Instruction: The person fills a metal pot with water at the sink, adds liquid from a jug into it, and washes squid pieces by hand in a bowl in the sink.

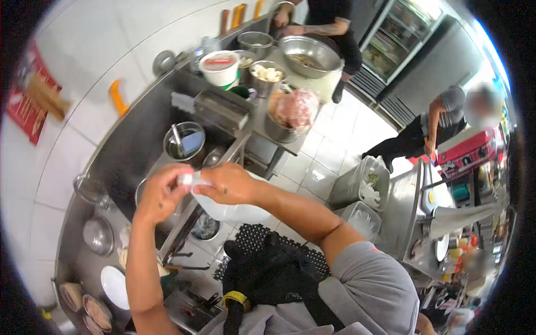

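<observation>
Both hands meet over the front edge of the steel sink counter. My left hand (162, 192) has its fingers closed around the white cap (185, 179) of a translucent white container. Just to its right, my right hand (226, 184) grips the neck of the same container (237, 213), whose body hangs below the forearm, partly hidden. Beyond the hands, a steel pot (184, 140) with a metal utensil in it stands in the sink area. A ladle-like metal piece (213, 157) lies beside that pot.
A bowl of raw meat (296, 109), a wide steel bowl (310, 56) and a white tub (219, 68) stand on the far counter. One person works behind it; another stands at the right. Grey bins (360, 181) are on the tiled floor. A white plate (115, 287) lies lower left.
</observation>
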Action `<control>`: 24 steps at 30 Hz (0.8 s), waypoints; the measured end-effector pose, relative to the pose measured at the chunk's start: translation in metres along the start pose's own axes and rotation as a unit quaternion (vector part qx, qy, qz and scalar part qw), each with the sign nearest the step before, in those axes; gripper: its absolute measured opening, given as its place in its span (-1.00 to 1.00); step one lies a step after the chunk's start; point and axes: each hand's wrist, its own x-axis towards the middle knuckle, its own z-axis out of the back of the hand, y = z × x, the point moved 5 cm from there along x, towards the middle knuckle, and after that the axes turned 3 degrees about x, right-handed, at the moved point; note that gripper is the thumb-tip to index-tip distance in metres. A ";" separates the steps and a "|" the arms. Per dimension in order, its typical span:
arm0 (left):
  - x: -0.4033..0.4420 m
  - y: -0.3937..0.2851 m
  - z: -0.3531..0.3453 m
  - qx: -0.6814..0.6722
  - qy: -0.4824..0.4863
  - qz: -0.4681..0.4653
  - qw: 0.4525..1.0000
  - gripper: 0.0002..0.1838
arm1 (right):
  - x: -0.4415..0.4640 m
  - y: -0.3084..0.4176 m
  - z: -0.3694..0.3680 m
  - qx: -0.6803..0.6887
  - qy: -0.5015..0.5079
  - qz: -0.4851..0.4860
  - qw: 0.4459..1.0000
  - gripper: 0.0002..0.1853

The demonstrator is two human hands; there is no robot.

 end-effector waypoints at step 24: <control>0.040 0.183 -0.158 0.431 0.073 0.165 0.884 -0.29 | -0.231 -0.458 -0.295 0.014 0.120 -0.559 0.821 -0.60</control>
